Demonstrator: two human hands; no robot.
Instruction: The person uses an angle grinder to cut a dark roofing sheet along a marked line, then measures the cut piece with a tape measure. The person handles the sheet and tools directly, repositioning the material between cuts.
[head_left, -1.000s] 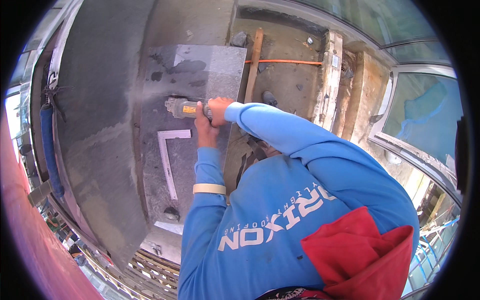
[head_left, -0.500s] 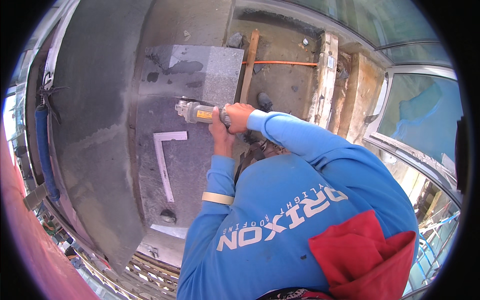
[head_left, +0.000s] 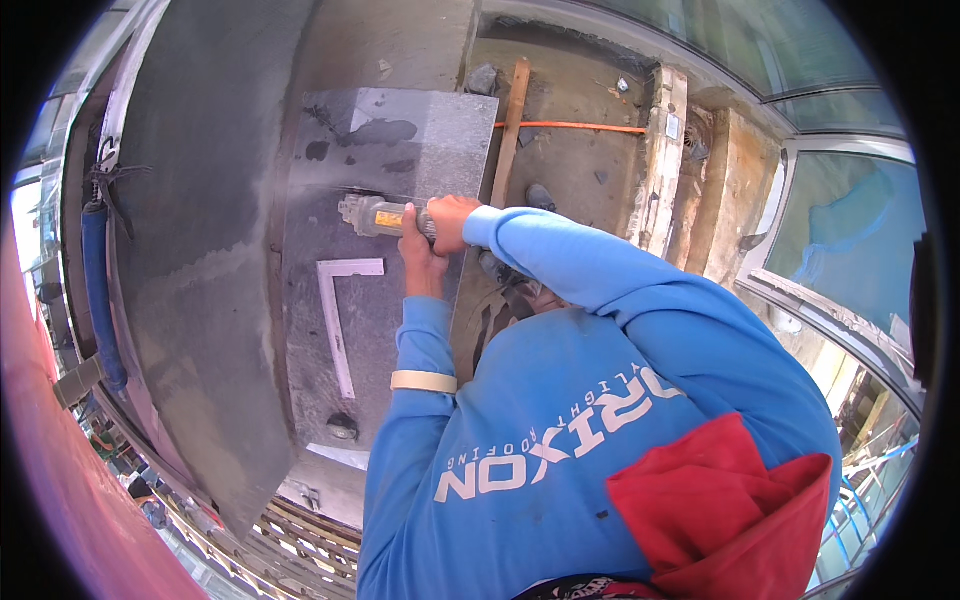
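My right hand is wrapped round the rear of a grey angle grinder with a yellow label. My left hand grips the same body just ahead of it, thumb on top. The grinder's head points left, low over a grey stone slab. Its disc edge sits at a thin dark line across the slab; whether it is cutting into the stone I cannot tell. A white L-shaped square lies flat on the slab, nearer to me than the grinder and apart from it.
A small dark object lies at the slab's near end. Beyond its right edge are a wooden strip, an orange cord and a shoe. A grey ledge runs along the left, with a blue-wrapped pole beyond it.
The grinder and both hands have moved a little left over the slab. The whole scene has shifted slightly right in the view; the square stays where it lay on the slab.
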